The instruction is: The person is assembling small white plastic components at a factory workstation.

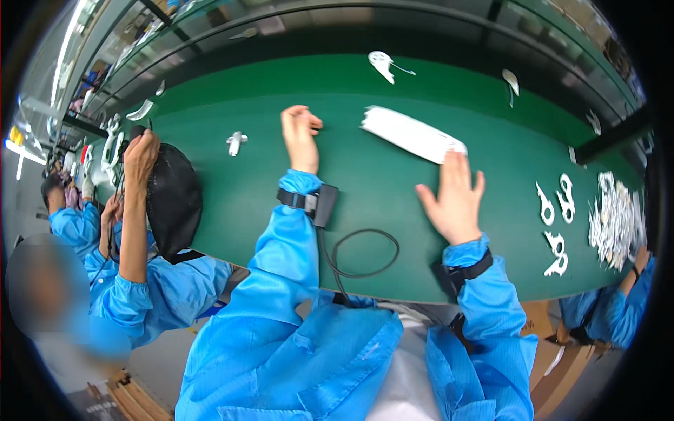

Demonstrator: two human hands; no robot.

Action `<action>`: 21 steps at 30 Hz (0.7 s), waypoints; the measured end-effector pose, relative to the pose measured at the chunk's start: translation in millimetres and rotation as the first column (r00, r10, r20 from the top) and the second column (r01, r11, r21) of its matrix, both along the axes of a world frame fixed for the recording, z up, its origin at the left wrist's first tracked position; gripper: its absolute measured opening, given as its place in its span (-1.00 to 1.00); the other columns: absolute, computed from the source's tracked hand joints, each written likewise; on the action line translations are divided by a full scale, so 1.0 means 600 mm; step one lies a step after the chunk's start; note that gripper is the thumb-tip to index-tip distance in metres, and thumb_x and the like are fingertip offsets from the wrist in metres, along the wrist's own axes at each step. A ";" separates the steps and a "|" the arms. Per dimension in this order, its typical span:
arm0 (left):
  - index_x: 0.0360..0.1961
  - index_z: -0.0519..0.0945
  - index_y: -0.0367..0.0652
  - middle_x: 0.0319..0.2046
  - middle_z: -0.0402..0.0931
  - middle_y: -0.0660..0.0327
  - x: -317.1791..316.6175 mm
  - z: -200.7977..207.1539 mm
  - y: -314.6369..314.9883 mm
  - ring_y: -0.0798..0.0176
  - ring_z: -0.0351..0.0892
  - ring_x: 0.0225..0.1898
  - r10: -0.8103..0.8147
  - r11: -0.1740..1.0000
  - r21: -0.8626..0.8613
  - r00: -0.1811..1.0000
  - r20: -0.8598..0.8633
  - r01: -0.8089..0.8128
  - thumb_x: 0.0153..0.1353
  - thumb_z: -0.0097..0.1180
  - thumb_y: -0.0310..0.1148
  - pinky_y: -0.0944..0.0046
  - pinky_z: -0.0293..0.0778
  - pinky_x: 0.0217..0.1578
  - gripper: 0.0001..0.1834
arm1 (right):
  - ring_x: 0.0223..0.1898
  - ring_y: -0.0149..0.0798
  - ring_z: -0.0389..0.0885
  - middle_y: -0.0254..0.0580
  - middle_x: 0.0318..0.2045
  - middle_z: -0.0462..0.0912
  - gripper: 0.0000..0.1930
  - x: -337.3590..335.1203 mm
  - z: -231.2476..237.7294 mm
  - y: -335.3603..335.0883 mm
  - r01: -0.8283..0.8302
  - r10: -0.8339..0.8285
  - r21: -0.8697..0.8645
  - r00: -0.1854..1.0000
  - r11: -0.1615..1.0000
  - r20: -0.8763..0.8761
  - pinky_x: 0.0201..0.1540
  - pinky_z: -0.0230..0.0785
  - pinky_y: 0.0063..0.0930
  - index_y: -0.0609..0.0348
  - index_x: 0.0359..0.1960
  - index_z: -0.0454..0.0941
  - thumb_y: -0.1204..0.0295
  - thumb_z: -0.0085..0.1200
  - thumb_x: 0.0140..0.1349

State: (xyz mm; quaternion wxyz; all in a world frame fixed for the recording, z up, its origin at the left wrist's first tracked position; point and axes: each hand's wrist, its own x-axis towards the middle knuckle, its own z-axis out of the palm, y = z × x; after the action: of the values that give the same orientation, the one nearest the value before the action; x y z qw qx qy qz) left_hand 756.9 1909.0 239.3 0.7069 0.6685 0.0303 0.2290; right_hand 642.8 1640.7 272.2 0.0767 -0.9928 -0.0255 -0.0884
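Observation:
My left hand is over the green table with its fingers loosely bent, and nothing shows between them. To its right lies a long white piece, flat and narrow, slanting down toward the right; its exact kind I cannot make out. My right hand is open, thumb spread. Its fingertips rest on or just over the near right end of that piece. A black strap with a small black box is round my left wrist, and another black strap is on my right.
A looped black cable lies between my forearms. Small white parts and ring-ended white parts lie on the table. A pile of white pieces is far right. At left, a co-worker's hand holds a black bag.

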 end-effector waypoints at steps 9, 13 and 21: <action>-0.25 0.53 -0.14 -0.50 0.57 0.14 -0.023 0.040 -0.032 0.23 0.59 -0.51 0.013 0.881 0.473 0.999 0.045 -0.033 0.05 0.22 -0.33 0.28 0.49 -0.43 -0.76 | 0.45 -0.11 -0.11 0.03 0.41 -0.02 -0.10 0.223 -0.081 -0.169 0.267 -0.264 -0.046 0.963 0.963 0.059 0.32 -0.19 0.20 0.27 0.38 -0.05 -0.10 -0.02 0.20; -0.21 0.51 -0.14 -0.63 0.51 0.28 -0.023 0.008 -0.023 0.26 0.54 -0.60 -0.192 0.891 0.409 0.980 -0.056 0.198 0.06 0.19 -0.35 0.29 0.45 -0.49 -0.75 | 0.43 -0.09 -0.06 -0.09 0.41 0.05 -0.24 0.240 -0.053 -0.152 0.138 -0.137 0.072 0.990 0.988 -0.028 0.38 -0.24 0.02 0.05 0.39 0.07 0.12 0.08 0.19; -0.23 0.51 -0.11 -0.65 0.53 0.30 -0.032 0.038 0.016 0.21 0.53 -0.58 -0.079 0.855 0.508 0.994 -0.070 0.104 0.08 0.15 -0.29 0.21 0.36 -0.36 -0.76 | 0.21 0.08 0.31 0.15 0.22 0.31 -0.53 0.069 -0.011 -0.412 0.042 -0.075 0.089 0.913 0.995 0.400 0.27 0.12 -0.19 0.33 0.18 0.34 0.33 0.03 0.30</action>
State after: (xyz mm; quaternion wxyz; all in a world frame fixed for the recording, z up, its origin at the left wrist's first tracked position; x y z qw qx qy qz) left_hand 737.4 1918.9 261.8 0.5135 0.8379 -0.0468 0.1792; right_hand 684.1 1393.3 265.6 0.1061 -0.9498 -0.0075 -0.2941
